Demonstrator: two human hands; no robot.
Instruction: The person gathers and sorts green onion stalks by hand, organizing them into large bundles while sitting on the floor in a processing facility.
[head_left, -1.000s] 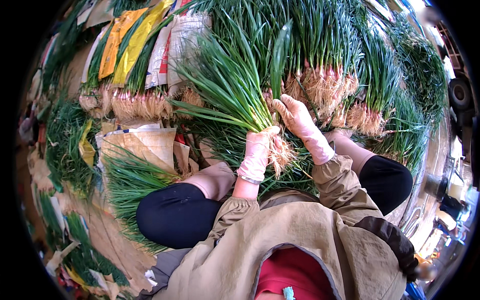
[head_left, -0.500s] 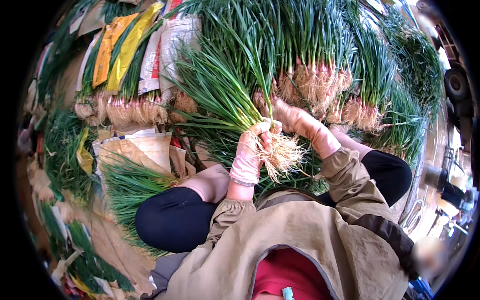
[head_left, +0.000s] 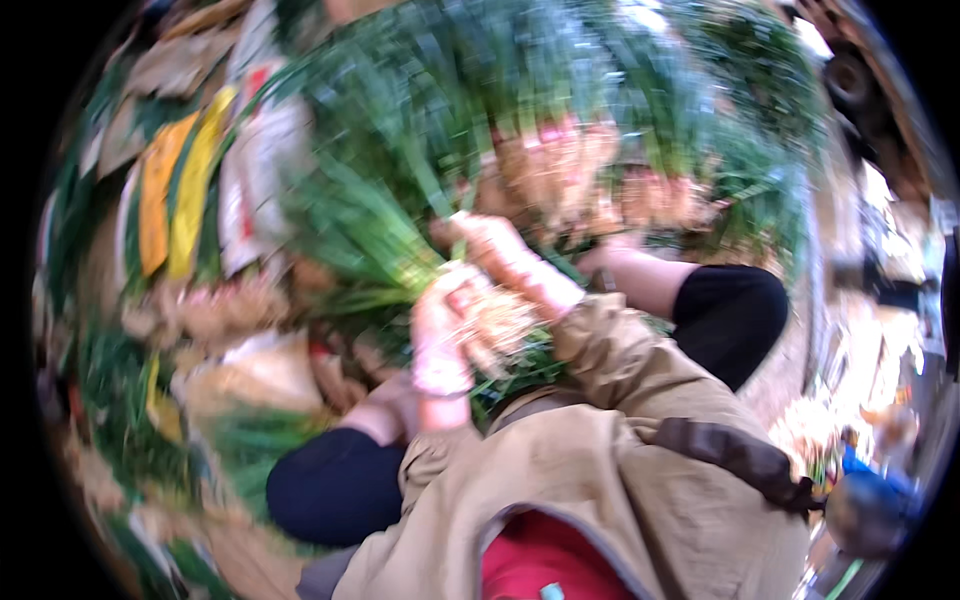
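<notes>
My left hand [head_left: 440, 315], in what looks like a thin pale glove, is closed round a bunch of green garlic [head_left: 345, 225]. The leaves fan out to the far left, and the pale shaggy roots [head_left: 495, 325] hang over the near right side of the fist. Just beyond it, my right hand [head_left: 490, 250] is closed on a single green garlic stalk [head_left: 457, 248] at the bunch's edge. Motion blurs the leaves and fingertips, so the exact grip is hard to make out.
Upright bundles of green garlic [head_left: 555, 165] stand beyond my hands. Yellow [head_left: 200, 180] and white sacks [head_left: 265, 170] cover more bundles at the left. Loose green leaves [head_left: 255, 445] lie by my left knee [head_left: 335, 490]. Another person's blurred head [head_left: 868, 512] shows at the lower right.
The whole view has shifted and blurred, with things moved left in it. My left hand still grips the bunch; my right hand remains close beside it on the stalk.
</notes>
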